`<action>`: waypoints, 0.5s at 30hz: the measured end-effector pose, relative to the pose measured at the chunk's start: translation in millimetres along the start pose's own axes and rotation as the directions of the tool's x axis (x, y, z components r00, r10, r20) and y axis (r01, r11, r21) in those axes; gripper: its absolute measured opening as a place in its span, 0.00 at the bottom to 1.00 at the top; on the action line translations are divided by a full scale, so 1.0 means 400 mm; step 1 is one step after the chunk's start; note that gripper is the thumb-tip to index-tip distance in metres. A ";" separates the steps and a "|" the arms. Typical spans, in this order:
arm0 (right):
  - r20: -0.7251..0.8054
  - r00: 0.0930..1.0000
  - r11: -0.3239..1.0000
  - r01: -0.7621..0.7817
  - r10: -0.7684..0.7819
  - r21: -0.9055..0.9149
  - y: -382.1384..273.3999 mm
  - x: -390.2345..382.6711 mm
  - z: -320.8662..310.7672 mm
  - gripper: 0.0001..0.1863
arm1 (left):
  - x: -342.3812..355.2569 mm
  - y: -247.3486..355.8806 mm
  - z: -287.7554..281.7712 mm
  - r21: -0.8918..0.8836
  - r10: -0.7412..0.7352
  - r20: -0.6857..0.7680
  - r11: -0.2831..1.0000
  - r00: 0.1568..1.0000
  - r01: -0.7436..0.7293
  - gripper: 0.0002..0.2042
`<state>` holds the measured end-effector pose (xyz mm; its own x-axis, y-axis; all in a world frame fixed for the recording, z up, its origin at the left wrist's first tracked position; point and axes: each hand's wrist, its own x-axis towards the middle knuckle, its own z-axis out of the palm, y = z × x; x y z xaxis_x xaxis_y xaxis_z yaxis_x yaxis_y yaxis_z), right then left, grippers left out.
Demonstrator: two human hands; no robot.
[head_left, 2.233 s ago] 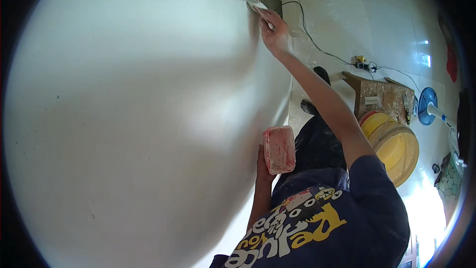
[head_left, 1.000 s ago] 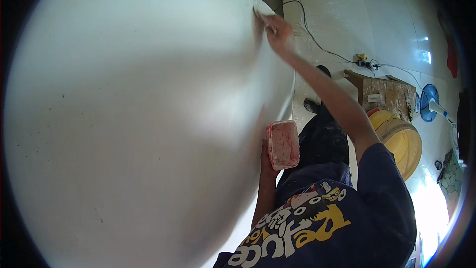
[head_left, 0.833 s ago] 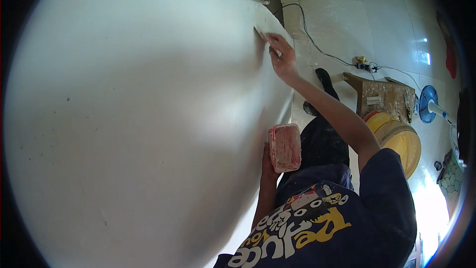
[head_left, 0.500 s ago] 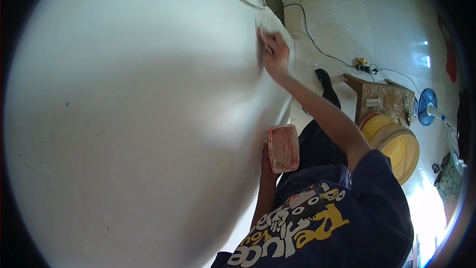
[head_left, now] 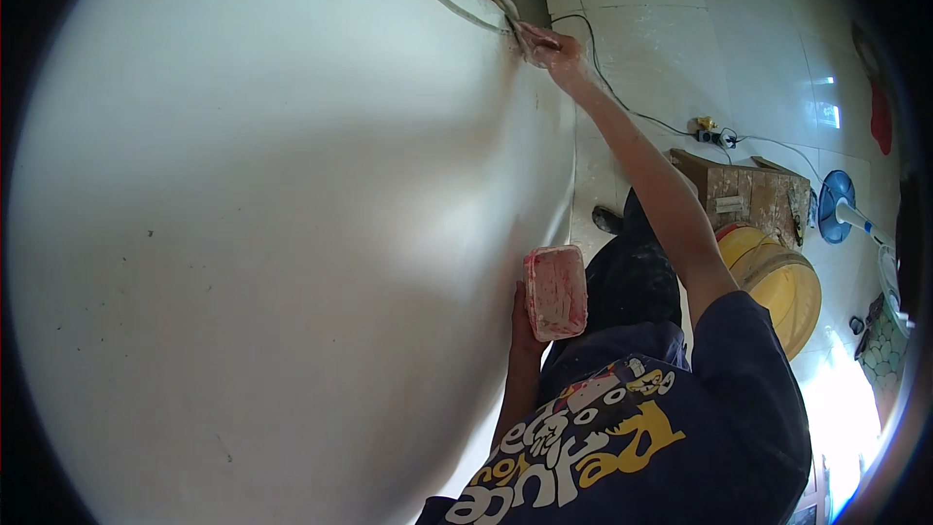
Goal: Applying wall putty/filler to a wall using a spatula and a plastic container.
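While the left hand (head_left: 525, 331) grips a smeared tub (head_left: 557, 294), the right hand (head_left: 556, 51), its grip unclear, sits beside cables (head_left: 511, 15); the wall (head_left: 272, 350) appears mostly smooth, specks (head_left: 151, 233) remaining.

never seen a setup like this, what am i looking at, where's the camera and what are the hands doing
There is no machine here: a person works with two bare hands. The view comes from a wide fisheye camera worn on the head, looking down, so straight edges bend near the rim.

The big pale area on the left is a white surface, apparently a wall, with a few dark specks. Pale cables run along its top edge.

The left hand holds a tub, smeared red and white. The right hand reaches up beside the cables; whatever its fingers may hold is too unclear to name.

On the tiled floor at right are a wooden stool and a yellow bucket.
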<state>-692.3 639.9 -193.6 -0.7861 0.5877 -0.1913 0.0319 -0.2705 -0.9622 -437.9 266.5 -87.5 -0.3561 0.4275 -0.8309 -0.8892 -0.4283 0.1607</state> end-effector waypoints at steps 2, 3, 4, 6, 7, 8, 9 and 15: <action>0.049 0.999 1.000 -0.005 0.005 -0.003 0.009 -0.016 -0.017 0.18 | -0.003 -0.002 -0.001 0.003 0.013 -0.026 1.000 1.000 -0.013 0.29; 0.105 0.993 0.998 0.063 -0.062 -0.006 0.011 -0.040 -0.032 0.18 | -0.005 -0.003 0.000 0.011 0.024 -0.029 1.000 0.999 -0.024 0.30; 0.161 0.985 0.997 0.070 -0.066 -0.018 0.015 -0.066 -0.045 0.18 | -0.004 -0.004 0.000 0.006 0.023 -0.033 1.000 0.999 -0.022 0.30; 0.250 0.957 0.990 0.141 -0.144 0.031 0.013 -0.117 -0.076 0.18 | -0.003 -0.005 0.001 0.009 0.020 -0.067 1.000 0.998 -0.020 0.30; 0.311 0.936 0.986 0.149 -0.163 0.069 0.013 -0.137 -0.084 0.18 | 0.000 -0.005 0.002 0.003 0.023 -0.035 1.000 0.999 -0.023 0.30; 0.337 0.927 0.986 0.152 -0.166 0.069 0.013 -0.152 -0.089 0.18 | 0.004 -0.005 0.003 0.006 0.026 -0.039 1.000 0.999 -0.026 0.29; 0.284 0.926 0.968 0.232 -0.249 0.093 0.012 -0.157 -0.090 0.19 | 0.008 -0.003 0.002 0.004 0.030 -0.010 1.000 0.999 -0.030 0.28; 0.085 0.963 0.966 0.249 -0.255 0.075 -0.025 -0.043 -0.026 0.19 | 0.018 0.007 -0.008 0.006 0.013 -0.016 1.000 1.000 -0.013 0.28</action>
<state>-672.9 640.4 -182.7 -0.8180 0.5699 0.0780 -0.2112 -0.1715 -0.9623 -442.3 265.9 -94.7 -0.3628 0.4090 -0.8373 -0.8863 -0.4290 0.1745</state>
